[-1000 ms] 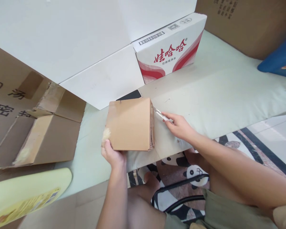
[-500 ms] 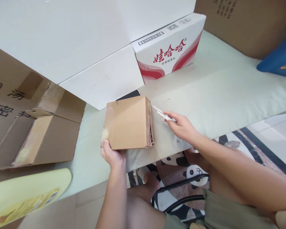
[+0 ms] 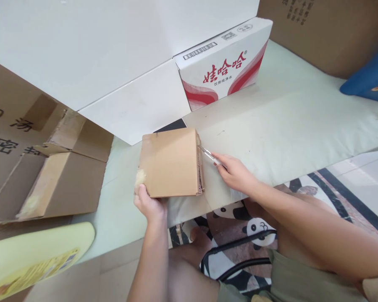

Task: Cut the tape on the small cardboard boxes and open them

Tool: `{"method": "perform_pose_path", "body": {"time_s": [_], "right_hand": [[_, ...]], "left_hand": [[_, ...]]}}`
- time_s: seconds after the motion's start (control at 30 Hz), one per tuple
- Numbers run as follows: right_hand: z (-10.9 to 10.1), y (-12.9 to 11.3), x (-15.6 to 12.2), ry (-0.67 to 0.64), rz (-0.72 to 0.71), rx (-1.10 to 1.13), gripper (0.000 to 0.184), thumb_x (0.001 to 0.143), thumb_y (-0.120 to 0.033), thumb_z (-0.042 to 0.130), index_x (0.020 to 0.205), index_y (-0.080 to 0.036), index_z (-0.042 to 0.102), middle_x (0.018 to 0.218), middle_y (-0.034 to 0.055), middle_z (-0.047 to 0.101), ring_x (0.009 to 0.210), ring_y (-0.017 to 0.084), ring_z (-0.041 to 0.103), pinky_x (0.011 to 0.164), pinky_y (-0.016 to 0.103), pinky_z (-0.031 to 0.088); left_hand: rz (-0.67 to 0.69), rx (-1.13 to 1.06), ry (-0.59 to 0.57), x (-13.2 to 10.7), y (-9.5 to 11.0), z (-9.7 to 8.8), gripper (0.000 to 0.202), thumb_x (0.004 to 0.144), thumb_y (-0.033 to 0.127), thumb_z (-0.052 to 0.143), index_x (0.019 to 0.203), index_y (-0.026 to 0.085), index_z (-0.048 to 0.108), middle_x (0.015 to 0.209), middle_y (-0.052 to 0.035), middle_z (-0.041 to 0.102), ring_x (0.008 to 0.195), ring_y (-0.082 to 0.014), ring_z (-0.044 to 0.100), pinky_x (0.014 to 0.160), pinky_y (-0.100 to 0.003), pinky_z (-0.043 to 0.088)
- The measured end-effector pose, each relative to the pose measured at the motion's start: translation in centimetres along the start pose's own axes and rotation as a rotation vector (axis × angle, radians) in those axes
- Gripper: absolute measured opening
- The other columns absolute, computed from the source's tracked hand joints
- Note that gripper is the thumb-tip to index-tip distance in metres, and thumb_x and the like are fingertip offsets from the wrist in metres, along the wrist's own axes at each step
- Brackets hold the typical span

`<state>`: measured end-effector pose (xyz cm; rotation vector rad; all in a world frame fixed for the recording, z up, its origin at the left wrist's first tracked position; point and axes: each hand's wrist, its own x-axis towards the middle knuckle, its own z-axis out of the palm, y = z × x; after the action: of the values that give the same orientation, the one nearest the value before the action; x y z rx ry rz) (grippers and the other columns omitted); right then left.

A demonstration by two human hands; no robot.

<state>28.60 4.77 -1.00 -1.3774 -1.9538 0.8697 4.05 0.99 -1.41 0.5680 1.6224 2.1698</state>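
A small brown cardboard box (image 3: pixel 168 163) stands on the pale cloth, its right side torn along a seam. My left hand (image 3: pixel 149 204) grips its lower left corner, thumb on the near face and the other fingers hidden beneath. In my right hand (image 3: pixel 234 171) is a white utility knife (image 3: pixel 211 156), held between thumb and fingers. The knife's tip meets the upper part of the box's right side; how deep it goes, I cannot tell. Behind the box, part of a flat black thing (image 3: pixel 173 125) shows.
A white-and-red water carton (image 3: pixel 227 69) stands behind, beside large white panels (image 3: pixel 135 98). Opened brown cartons (image 3: pixel 75 182) are at left, with a yellow-green bottle (image 3: pixel 40 256) in front. A blue container (image 3: pixel 368 79) sits at far right. The pale cloth (image 3: pixel 296 121) ends above my legs.
My right hand has moved slightly left and down, bringing the knife tip onto the box's right side. The box has shifted a little to the right with my left hand.
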Motion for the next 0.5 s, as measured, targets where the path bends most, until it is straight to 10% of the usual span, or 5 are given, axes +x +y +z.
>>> {"method": "perform_pose_path", "body": {"time_s": [0.5], "right_hand": [[0.3,-1.6,-1.5,-0.189,-0.044,0.145,0.047,0.091,-0.017,0.044,0.135,-0.018,0.062,0.129,0.0099,0.07,0.114,0.026,0.068,0.098,0.043,0.053]], "left_hand": [[0.034,-0.001,-0.001,-0.1,0.1,0.2,0.015,0.076,0.033,0.06,0.071,0.019,0.056,0.076,-0.0004,0.06,0.082,-0.0186,0.062,0.074,-0.033,0.052]]}}
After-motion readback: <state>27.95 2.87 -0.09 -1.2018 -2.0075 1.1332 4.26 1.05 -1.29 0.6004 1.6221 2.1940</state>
